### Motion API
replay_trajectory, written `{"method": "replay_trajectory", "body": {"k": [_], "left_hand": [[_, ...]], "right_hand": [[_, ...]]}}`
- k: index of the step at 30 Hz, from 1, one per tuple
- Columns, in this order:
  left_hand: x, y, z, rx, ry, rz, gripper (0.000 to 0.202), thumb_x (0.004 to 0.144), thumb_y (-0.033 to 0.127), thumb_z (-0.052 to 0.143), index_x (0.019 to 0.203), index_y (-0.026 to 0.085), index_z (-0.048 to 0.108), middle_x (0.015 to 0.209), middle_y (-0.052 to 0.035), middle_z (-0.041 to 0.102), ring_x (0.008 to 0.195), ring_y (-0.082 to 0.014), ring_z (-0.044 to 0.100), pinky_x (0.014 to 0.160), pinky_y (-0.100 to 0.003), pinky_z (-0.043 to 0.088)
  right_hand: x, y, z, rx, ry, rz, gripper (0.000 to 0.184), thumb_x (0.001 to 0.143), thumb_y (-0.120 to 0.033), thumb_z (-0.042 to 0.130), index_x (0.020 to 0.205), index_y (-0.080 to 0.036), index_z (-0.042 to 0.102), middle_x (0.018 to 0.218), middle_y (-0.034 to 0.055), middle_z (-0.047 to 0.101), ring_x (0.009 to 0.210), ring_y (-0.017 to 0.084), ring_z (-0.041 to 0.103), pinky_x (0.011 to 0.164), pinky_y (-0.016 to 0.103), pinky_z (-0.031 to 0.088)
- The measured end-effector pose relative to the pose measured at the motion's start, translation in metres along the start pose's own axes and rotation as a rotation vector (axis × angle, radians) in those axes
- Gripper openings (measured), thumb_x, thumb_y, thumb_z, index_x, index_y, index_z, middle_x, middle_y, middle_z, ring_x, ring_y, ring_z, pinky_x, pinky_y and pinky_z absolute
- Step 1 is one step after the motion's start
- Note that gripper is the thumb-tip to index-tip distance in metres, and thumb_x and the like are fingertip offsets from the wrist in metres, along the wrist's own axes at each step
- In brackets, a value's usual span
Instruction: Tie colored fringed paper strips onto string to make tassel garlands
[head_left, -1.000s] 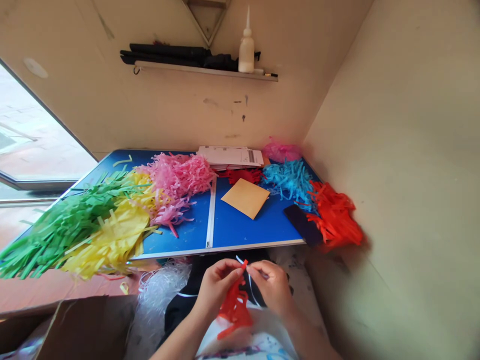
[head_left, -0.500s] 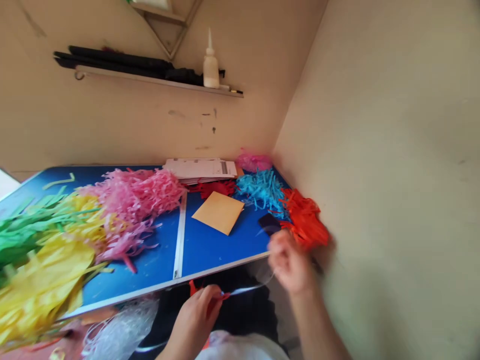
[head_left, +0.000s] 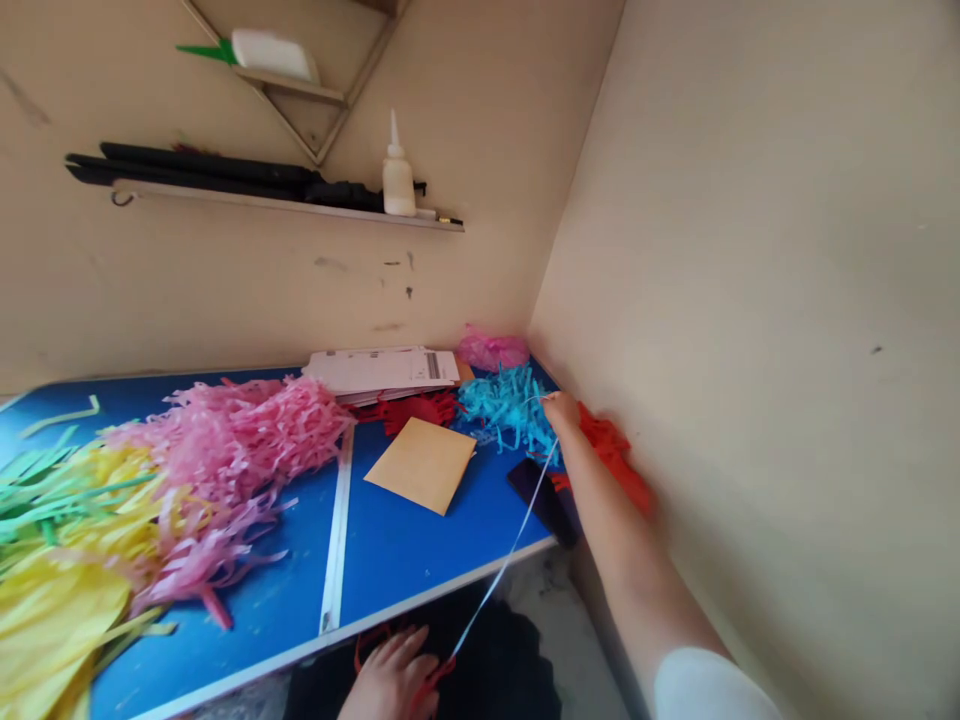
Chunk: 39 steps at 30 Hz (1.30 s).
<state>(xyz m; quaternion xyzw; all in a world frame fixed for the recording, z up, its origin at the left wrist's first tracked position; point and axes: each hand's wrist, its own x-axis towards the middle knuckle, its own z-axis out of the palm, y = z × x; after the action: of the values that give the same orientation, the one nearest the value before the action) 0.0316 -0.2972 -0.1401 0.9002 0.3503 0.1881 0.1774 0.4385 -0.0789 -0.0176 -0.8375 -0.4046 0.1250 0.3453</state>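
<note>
A thin white string [head_left: 501, 572] runs taut between my two hands. My left hand [head_left: 395, 675], low in front of the table edge, is closed on a strip of red tissue paper [head_left: 436, 676], where the string's lower end meets it. Up at the far right of the table, my right hand [head_left: 561, 408] is closed on the string, with a short tail sticking out to its left. Beside that hand lie blue shredded paper [head_left: 510, 400] and red-orange shredded paper [head_left: 615, 455]. A dark flat phone-like object [head_left: 541, 497] rests just below it.
On the blue table [head_left: 262, 590] lie pink shredded paper [head_left: 255, 430], yellow tissue paper [head_left: 60, 630], green strips [head_left: 37, 500], a tan envelope [head_left: 421, 465] and white printed papers [head_left: 375, 370]. A wall shelf [head_left: 300, 206] holds a white bottle [head_left: 398, 183]. A wall [head_left: 750, 300] bounds the right side.
My right hand has moved up and forward over the table, drawing the string out long and straight. My left hand has dropped lower in view. The view has tilted slightly upward.
</note>
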Motion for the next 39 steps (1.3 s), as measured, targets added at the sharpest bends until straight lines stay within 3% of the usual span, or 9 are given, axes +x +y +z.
{"method": "replay_trajectory", "body": {"k": [4,11,19,22,25,27,32,35,39], "left_hand": [[0.006,0.017,-0.023,-0.059,0.183,0.044,0.014,0.081,0.03,0.066,0.092,0.027,0.074,0.095,-0.0053,0.076,0.086,-0.0217,0.073,0.077,-0.028,0.059],[0.004,0.033,-0.043,-0.035,0.204,0.178,0.016,0.081,0.029,0.067,0.096,0.028,0.072,0.093,-0.0026,0.076,0.084,-0.0186,0.073,0.075,-0.023,0.059],[-0.011,0.023,-0.056,-0.169,0.285,-0.041,0.018,0.09,0.035,0.056,0.093,0.027,0.072,0.092,-0.0036,0.075,0.083,-0.0166,0.073,0.073,-0.019,0.058],[-0.008,0.023,-0.062,-0.239,0.295,-0.096,0.019,0.088,0.039,0.058,0.091,0.027,0.072,0.092,-0.0035,0.076,0.084,-0.0172,0.072,0.075,-0.021,0.058],[-0.006,0.026,-0.066,-0.362,0.37,-0.201,0.023,0.087,0.042,0.059,0.094,0.025,0.072,0.092,-0.0049,0.076,0.084,-0.0185,0.072,0.076,-0.023,0.058],[-0.003,0.033,-0.072,-0.449,0.476,-0.293,0.028,0.087,0.044,0.058,0.099,0.023,0.072,0.095,-0.0065,0.076,0.088,-0.02,0.072,0.078,-0.027,0.059],[0.009,0.053,-0.09,-0.549,0.698,-0.378,0.037,0.087,0.042,0.057,0.117,0.023,0.067,0.12,-0.0099,0.066,0.115,-0.0243,0.06,0.098,-0.04,0.05],[0.007,0.054,-0.093,-0.72,0.65,-0.425,0.03,0.083,0.044,0.063,0.1,0.021,0.073,0.11,-0.0092,0.07,0.106,-0.0245,0.063,0.095,-0.038,0.05],[-0.006,0.047,-0.088,-1.228,0.638,-0.694,0.035,0.074,0.048,0.073,0.089,0.017,0.071,0.085,-0.0054,0.072,0.079,-0.0184,0.067,0.073,-0.028,0.054]], "right_hand": [[0.009,0.008,-0.005,-0.039,-0.009,-0.034,0.028,0.095,-0.037,0.057,0.112,-0.015,0.062,0.113,0.0071,0.063,0.099,0.021,0.062,0.087,0.041,0.052],[-0.002,-0.005,-0.003,0.054,0.012,-0.099,0.026,0.095,-0.034,0.058,0.112,-0.016,0.061,0.112,0.007,0.063,0.094,0.019,0.063,0.082,0.038,0.055],[-0.006,-0.022,-0.052,0.33,0.305,-0.233,0.029,0.087,-0.04,0.06,0.091,-0.012,0.067,0.084,0.006,0.068,0.075,0.017,0.062,0.069,0.029,0.05],[-0.034,-0.041,-0.073,0.421,0.404,-0.283,0.039,0.081,-0.047,0.056,0.087,-0.011,0.069,0.074,0.0068,0.068,0.07,0.019,0.059,0.064,0.027,0.046],[-0.102,-0.056,-0.077,0.47,0.443,-0.352,0.041,0.076,-0.05,0.061,0.09,-0.013,0.07,0.07,0.0029,0.065,0.066,0.017,0.055,0.062,0.026,0.043],[-0.171,-0.061,-0.061,0.482,0.295,-0.427,0.036,0.074,-0.049,0.066,0.087,-0.016,0.071,0.062,-0.0006,0.059,0.058,0.015,0.05,0.056,0.025,0.04],[-0.334,-0.061,0.006,0.624,-0.418,-0.36,0.018,0.073,-0.039,0.07,0.078,-0.021,0.072,0.055,-0.003,0.054,0.051,0.013,0.044,0.049,0.023,0.037],[-0.369,-0.057,0.029,0.788,-0.601,-0.203,0.022,0.073,-0.041,0.071,0.077,-0.02,0.073,0.06,-0.0011,0.059,0.054,0.014,0.049,0.05,0.024,0.04],[-0.359,-0.05,0.034,1.021,-0.684,0.026,0.034,0.073,-0.052,0.073,0.077,-0.018,0.073,0.047,-0.0057,0.044,0.042,0.008,0.034,0.039,0.021,0.029]]}}
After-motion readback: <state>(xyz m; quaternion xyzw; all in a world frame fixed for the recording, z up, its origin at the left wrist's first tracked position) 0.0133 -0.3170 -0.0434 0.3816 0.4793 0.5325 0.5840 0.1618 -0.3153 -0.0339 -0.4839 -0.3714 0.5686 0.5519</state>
